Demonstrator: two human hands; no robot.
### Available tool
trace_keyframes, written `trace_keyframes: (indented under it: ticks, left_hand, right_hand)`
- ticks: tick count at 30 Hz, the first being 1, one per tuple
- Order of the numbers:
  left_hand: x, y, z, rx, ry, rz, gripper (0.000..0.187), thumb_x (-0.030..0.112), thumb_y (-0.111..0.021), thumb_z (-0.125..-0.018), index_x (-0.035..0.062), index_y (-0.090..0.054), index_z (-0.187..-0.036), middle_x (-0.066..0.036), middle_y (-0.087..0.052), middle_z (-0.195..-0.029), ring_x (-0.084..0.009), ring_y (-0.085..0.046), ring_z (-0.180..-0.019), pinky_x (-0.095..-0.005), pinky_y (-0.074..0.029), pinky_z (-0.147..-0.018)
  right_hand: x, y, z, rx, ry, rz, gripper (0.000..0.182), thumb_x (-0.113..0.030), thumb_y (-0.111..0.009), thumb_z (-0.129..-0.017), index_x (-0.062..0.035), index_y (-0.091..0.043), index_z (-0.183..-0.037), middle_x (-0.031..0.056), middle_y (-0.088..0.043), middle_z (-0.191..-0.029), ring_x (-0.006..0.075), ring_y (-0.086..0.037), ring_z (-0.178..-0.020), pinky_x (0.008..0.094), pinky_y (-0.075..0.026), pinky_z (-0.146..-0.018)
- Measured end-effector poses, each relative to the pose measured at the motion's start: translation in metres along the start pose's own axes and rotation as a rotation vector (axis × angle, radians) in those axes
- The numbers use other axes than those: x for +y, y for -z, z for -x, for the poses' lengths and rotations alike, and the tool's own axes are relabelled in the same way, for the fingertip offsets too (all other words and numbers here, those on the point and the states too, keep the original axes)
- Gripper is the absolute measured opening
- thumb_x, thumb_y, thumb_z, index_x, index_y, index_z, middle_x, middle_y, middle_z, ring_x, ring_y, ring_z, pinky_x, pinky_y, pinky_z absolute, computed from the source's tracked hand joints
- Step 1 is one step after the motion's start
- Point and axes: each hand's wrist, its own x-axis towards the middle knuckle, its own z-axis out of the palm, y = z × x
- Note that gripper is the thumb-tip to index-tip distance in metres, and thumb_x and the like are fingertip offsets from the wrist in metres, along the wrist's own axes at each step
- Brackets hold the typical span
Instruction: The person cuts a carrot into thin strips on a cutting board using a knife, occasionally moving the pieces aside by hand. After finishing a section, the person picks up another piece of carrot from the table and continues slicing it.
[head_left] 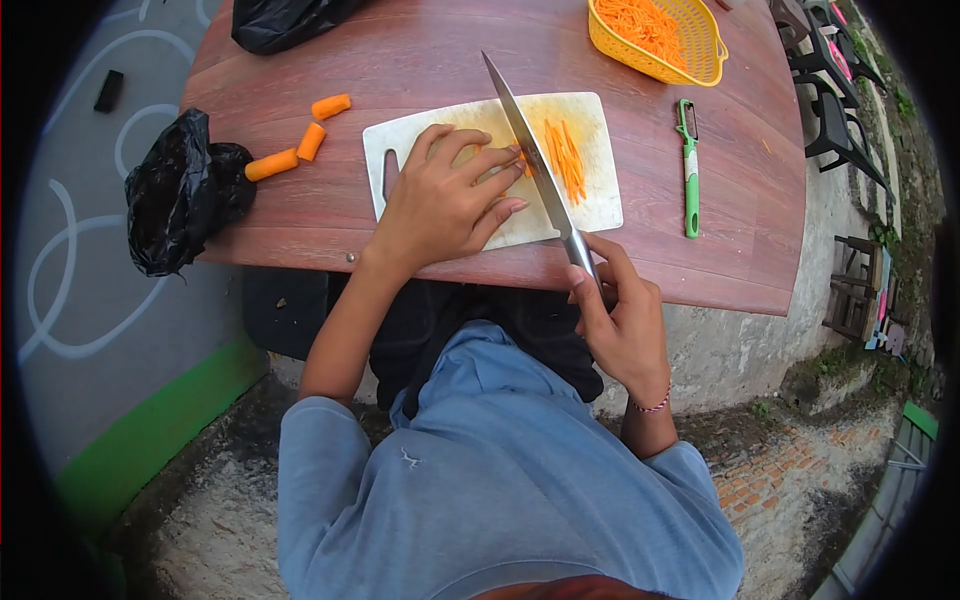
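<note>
My right hand [622, 315] is closed round the handle of a long kitchen knife [532, 145], whose blade slants up and left across the white cutting board [400, 135]. My left hand [445, 200] lies over the board with bent fingertips close to the blade. A bit of orange carrot [527, 168] shows at those fingertips; the rest of it is hidden under the hand. Thin carrot strips [565, 160] lie on the board just right of the blade.
Carrot chunks [272, 165] lie left of the board beside a black plastic bag [190, 190]. A green peeler [690, 170] rests to the right. At the back stand a yellow basket [655, 65] of carrot shreds [640, 28] and another black bag [285, 22].
</note>
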Motion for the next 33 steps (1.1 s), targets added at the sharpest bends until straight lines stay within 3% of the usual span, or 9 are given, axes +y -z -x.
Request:
trace_keyframes:
  ticks: [4, 9, 18, 22, 25, 27, 33]
  left_hand:
    - [0.001, 0.001, 0.0, -0.003, -0.004, 0.003, 0.035, 0.036, -0.076, -0.097, 0.0092, -0.082, -0.117, -0.004, -0.075, -0.126, -0.0294, -0.064, -0.122, -0.052, -0.045, -0.111]
    - [0.0, 0.0, 0.0, -0.005, -0.01, -0.01, 0.035, 0.037, -0.076, -0.097, 0.0089, -0.081, -0.117, -0.004, -0.075, -0.126, -0.0297, -0.064, -0.122, -0.0527, -0.045, -0.111]
    - [0.0, 0.0, 0.0, -0.006, -0.007, -0.016, 0.034, 0.037, -0.076, -0.096, 0.0092, -0.081, -0.115, -0.004, -0.076, -0.124, -0.03, -0.065, -0.122, -0.0537, -0.045, -0.111]
    - [0.0, -0.001, 0.001, 0.011, -0.006, -0.012, 0.034, 0.037, -0.076, -0.096, 0.0099, -0.082, -0.116, -0.004, -0.076, -0.124, -0.0295, -0.065, -0.121, -0.0532, -0.046, -0.11]
    - [-0.001, -0.001, 0.001, 0.005, -0.003, -0.007, 0.034, 0.037, -0.076, -0.096, 0.01, -0.082, -0.116, -0.003, -0.076, -0.125, -0.0291, -0.065, -0.121, -0.0526, -0.046, -0.11]
    - [-0.001, -0.001, 0.001, 0.007, -0.001, -0.003, 0.034, 0.037, -0.076, -0.096, 0.0099, -0.082, -0.116, -0.003, -0.076, -0.125, -0.0291, -0.065, -0.121, -0.0523, -0.046, -0.11]
    - [0.0, -0.001, 0.002, 0.019, 0.002, -0.001, 0.035, 0.038, -0.076, -0.097, 0.0097, -0.082, -0.115, -0.003, -0.076, -0.126, -0.029, -0.065, -0.122, -0.0521, -0.046, -0.11]
  right_hand:
    - [-0.009, -0.002, 0.004, -0.008, -0.031, 0.069, 0.035, -0.02, -0.068, -0.107, -0.0032, -0.063, -0.137, 0.0212, -0.071, -0.078, 0.0395, -0.074, -0.069, 0.0453, -0.053, -0.061]
    - [-0.015, -0.016, -0.006, 0.082, 0.155, 0.225, 0.031, -0.016, -0.066, -0.107, -0.001, -0.06, -0.133, 0.0255, -0.071, -0.079, 0.048, -0.073, -0.075, 0.0546, -0.055, -0.064]
    - [-0.02, -0.024, -0.049, 0.088, 0.203, 0.201, 0.026, -0.016, -0.065, -0.107, -0.0013, -0.058, -0.127, 0.029, -0.07, -0.08, 0.051, -0.071, -0.075, 0.0576, -0.053, -0.063]
    - [-0.013, -0.017, -0.028, 0.056, 0.169, 0.177, 0.028, -0.016, -0.065, -0.106, -0.0022, -0.058, -0.129, 0.0289, -0.07, -0.08, 0.0511, -0.071, -0.075, 0.0579, -0.053, -0.063]
    - [-0.006, -0.01, -0.01, 0.071, 0.161, 0.15, 0.03, -0.015, -0.065, -0.106, -0.0034, -0.059, -0.134, 0.0265, -0.069, -0.077, 0.0492, -0.071, -0.072, 0.0548, -0.052, -0.062]
    - [-0.004, -0.006, -0.005, 0.027, 0.046, 0.098, 0.033, -0.015, -0.066, -0.107, -0.0047, -0.059, -0.137, 0.0237, -0.068, -0.074, 0.0468, -0.071, -0.069, 0.0512, -0.051, -0.06]
    - [-0.003, -0.009, -0.008, 0.069, 0.038, 0.071, 0.032, -0.017, -0.066, -0.107, -0.0051, -0.061, -0.136, 0.0212, -0.066, -0.072, 0.0428, -0.07, -0.065, 0.0467, -0.05, -0.059]
